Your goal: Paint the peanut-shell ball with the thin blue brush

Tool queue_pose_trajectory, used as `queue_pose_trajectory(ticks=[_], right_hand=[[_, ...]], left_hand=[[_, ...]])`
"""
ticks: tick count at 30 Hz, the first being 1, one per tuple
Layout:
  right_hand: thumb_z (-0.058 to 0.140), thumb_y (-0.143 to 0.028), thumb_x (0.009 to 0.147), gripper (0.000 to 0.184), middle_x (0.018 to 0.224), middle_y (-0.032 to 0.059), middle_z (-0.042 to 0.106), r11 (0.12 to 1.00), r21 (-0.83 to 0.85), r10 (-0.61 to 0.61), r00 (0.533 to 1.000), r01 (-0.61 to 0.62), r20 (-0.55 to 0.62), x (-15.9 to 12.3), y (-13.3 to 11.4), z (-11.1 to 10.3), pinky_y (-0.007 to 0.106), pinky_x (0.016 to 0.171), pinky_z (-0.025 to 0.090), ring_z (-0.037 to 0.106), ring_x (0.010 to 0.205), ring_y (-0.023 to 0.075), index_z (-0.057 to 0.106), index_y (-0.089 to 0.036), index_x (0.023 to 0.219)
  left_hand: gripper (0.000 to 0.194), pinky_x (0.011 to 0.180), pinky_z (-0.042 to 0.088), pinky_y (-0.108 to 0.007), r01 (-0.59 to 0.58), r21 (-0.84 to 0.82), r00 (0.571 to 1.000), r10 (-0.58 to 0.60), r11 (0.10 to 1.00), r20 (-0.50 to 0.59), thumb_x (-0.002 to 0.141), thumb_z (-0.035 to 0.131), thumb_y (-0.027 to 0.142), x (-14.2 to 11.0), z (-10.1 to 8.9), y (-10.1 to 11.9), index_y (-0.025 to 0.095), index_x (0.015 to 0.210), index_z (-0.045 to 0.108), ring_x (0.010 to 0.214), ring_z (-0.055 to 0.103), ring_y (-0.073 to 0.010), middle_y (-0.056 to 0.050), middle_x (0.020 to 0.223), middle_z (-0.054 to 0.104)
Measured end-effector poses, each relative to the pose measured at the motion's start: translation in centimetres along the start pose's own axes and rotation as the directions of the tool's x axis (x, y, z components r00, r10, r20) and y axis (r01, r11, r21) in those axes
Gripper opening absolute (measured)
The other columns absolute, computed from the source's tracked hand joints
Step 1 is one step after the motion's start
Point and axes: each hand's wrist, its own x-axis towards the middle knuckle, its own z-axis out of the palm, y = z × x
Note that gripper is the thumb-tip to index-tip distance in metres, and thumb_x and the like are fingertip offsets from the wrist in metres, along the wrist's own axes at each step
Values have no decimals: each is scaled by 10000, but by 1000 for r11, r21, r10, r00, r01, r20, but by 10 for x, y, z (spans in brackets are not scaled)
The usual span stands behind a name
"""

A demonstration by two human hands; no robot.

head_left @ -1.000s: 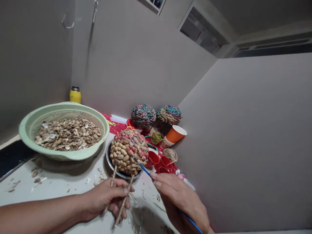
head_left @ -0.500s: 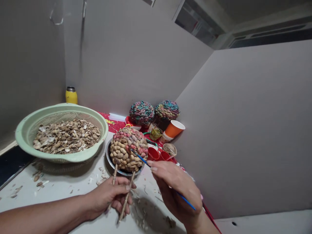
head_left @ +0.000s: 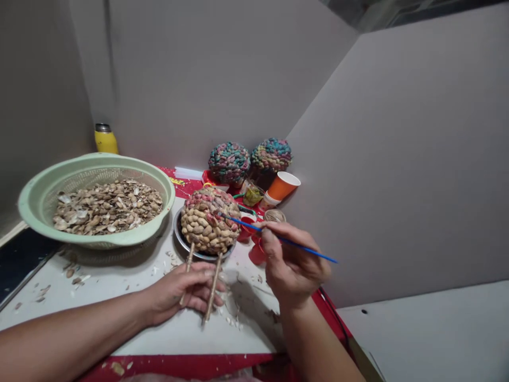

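Observation:
A ball covered in peanut shells (head_left: 204, 225) rests over a round metal bowl (head_left: 178, 237). Its upper part is coloured pink and red, the lower part is bare tan shell. Two thin sticks (head_left: 213, 286) jut from it toward me, and my left hand (head_left: 191, 292) has its fingers around them. In my right hand (head_left: 298, 260) a slim blue paintbrush (head_left: 296, 244) is pinched between thumb and fingers. The brush tip touches or nearly touches the ball's right side, beside red-painted shells; I cannot tell which.
A green basin (head_left: 97, 239) of loose shells stands left, a yellow bottle (head_left: 106, 140) behind it. Two painted shell balls (head_left: 229, 162) sit at the back. Orange paper cups (head_left: 283, 185), red cups (head_left: 257, 252) and twine (head_left: 274, 215) are right of the bowl. Shell bits litter the white tabletop (head_left: 159, 339).
The view has tilted downward, showing the red front edge. My right hand has turned, so the brush lies flatter. My left hand keeps its hold on the sticks.

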Motion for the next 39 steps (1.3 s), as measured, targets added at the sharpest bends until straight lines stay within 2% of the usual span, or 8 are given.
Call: queue_pose_trajectory(ticks=[3, 7, 11, 20, 26, 35, 39], right_hand=[[753, -75, 886, 265, 905, 18, 813, 998, 59, -7, 994, 13, -108, -7, 2, 0, 334, 720, 670, 800, 780, 186, 774, -236, 1095], [729, -84, 906, 257, 907, 11, 805, 989, 143, -2, 979, 32, -203, -18, 13, 5, 351, 683, 668, 798, 750, 186, 762, -241, 1106], [715, -128, 940, 223, 905, 20, 808, 991, 136, 32, 983, -7, -179, -28, 22, 6, 364, 677, 659, 797, 772, 201, 745, -256, 1119], [697, -174, 964, 174, 852, 21, 803, 992, 96, -63, 975, 85, -212, -25, 18, -1, 376, 665, 640, 789, 738, 211, 736, -260, 1110], [687, -116, 943, 242, 906, 30, 810, 990, 140, 27, 986, -4, -163, -29, 20, 5, 394, 739, 674, 795, 799, 207, 723, -254, 1139], [678, -52, 916, 281, 936, 61, 834, 987, 163, 3, 1000, 1, -21, -31, 15, 16, 376, 745, 668, 803, 834, 208, 732, -232, 1126], [682, -60, 903, 272, 910, 56, 828, 991, 136, 0, 1000, 1, -12, -32, 18, 15, 374, 737, 659, 796, 808, 211, 742, -233, 1105]], left_hand=[[356, 802, 617, -344, 21, -69, 1000, -20, 997, 13, 871, 785, 352, 0, -3, 4, 147, 1154, 715, 948, 796, -250, -151, 1123, 822], [461, 881, 606, -403, 62, -136, 997, -55, 989, 48, 930, 696, 431, 2, -7, 9, 93, 1244, 692, 1042, 774, -291, -202, 1211, 792], [555, 915, 583, -431, 95, -162, 994, -83, 982, 78, 954, 660, 480, 1, -9, 12, 59, 1316, 661, 1095, 752, -318, -231, 1255, 772], [598, 923, 581, -442, 140, -189, 976, -103, 972, 192, 946, 677, 504, 2, -14, 13, 63, 1350, 657, 1143, 750, -340, -237, 1289, 775], [618, 955, 577, -449, 140, -146, 966, -103, 979, 236, 898, 725, 511, 2, -14, 11, 60, 1319, 701, 1062, 787, -328, -215, 1187, 822], [574, 872, 606, -395, 102, -129, 971, -70, 986, 230, 890, 725, 486, 5, -16, 7, 62, 1277, 742, 971, 812, -299, -183, 1109, 846], [560, 851, 613, -385, 96, -137, 972, -63, 986, 225, 875, 745, 466, 6, -18, 6, 66, 1267, 751, 935, 816, -289, -167, 1086, 852]])
